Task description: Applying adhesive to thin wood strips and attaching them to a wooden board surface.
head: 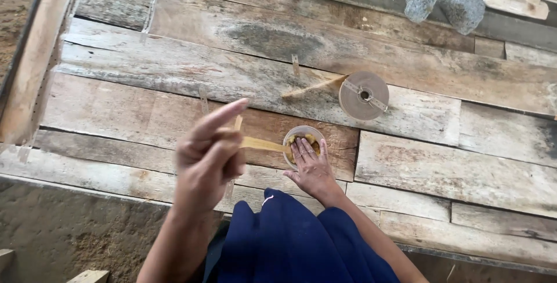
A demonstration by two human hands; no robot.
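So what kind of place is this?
Probably a rough outdoor or workshop work spot: a weathered plank platform, two stones on it, a tape roll, and bare earth alongside.

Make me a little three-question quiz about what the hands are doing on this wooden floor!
1. True or false: the right hand has its fingers in the small clear cup of yellow-brown paste.
2. Which hand holds the thin tan strip?
A. left hand
B. right hand
C. neither
3. Fill in: the tape roll lies flat on the ______ planks, nearer the two grey stones than the cup is.

Key: 1 true; 2 A; 3 wooden.
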